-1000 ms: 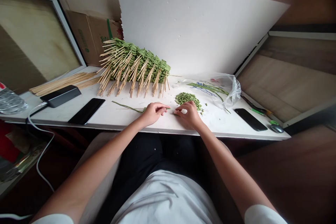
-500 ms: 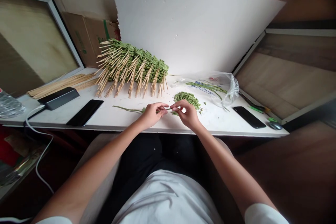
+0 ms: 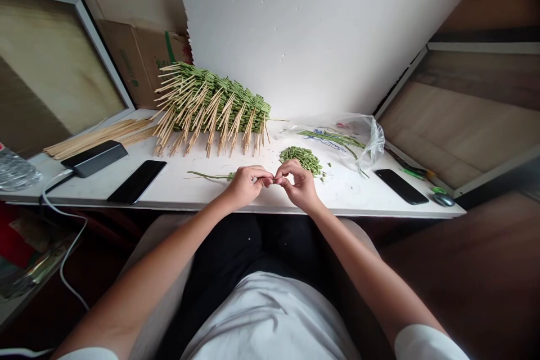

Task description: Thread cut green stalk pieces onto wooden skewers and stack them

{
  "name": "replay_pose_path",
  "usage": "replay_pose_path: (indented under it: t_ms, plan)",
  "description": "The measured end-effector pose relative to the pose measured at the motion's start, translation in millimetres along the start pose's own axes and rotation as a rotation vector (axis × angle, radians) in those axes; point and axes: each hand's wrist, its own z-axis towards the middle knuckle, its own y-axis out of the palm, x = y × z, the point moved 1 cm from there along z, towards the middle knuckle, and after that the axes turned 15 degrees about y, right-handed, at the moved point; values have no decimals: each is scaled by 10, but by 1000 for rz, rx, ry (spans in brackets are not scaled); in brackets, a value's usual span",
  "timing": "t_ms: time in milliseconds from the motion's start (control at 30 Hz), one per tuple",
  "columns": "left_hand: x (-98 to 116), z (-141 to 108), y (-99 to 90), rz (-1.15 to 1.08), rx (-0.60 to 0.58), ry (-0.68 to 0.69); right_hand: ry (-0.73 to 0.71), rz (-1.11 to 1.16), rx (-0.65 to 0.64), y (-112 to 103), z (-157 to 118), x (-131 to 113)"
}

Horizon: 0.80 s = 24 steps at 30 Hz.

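At centre frame, your left hand [image 3: 246,185] and right hand [image 3: 300,187] pinched a green stem [image 3: 211,175] between their fingers, seemingly snapping it; the next move likely called for steady grip. Short pieces [image 3: 301,157] lay heaped just beyond on the white surface [image 3: 358,197]; a stick-studded bundle [image 3: 225,95] rested left of centre, before a white board [image 3: 304,45].

Seems a home, judging by a phone [image 3: 137,181] near the worktop [image 3: 350,197] front edge and plastic bottle [image 3: 17,170] at its left end.

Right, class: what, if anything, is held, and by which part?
The left hand seems to hold a thin green stem by its right-hand part; for the right hand, I can't tell.
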Motion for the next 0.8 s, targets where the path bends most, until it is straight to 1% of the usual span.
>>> replay_pose_path:
  t_ms: [100, 133, 167, 200, 233, 300, 367, 433, 533, 667, 800]
  plan:
    - [15, 6, -19, -89, -13, -25, 104, 128, -113, 21, 0, 12]
    - [17, 11, -37, -100, -20, -41, 132, 148, -133, 10, 10, 22]
    - [16, 17, -59, -98, -21, -57, 152, 149, -129, -13, 25, 39]
    - [10, 23, -84, -86, -17, -74, 160, 126, -97, -48, 44, 66]
    - [0, 27, -110, -66, -7, -90, 159, 72, -49, -90, 67, 105]
    - [-34, 30, -152, -17, 17, -117, 142, -105, 53, -178, 112, 218]
    - [-81, 22, -170, 30, 25, -134, 129, -300, 86, -237, 142, 363]
    - [-129, 5, -163, 64, 17, -145, 147, -418, 63, -255, 149, 507]
    - [-184, -21, -144, 79, -1, -159, 154, -520, 34, -233, 129, 649]
    - [-223, -43, -146, 110, -21, -167, 110, -576, 9, -217, 112, 686]
    - [-252, -56, -147, 134, -39, -164, 115, -593, -19, -247, 132, 668]
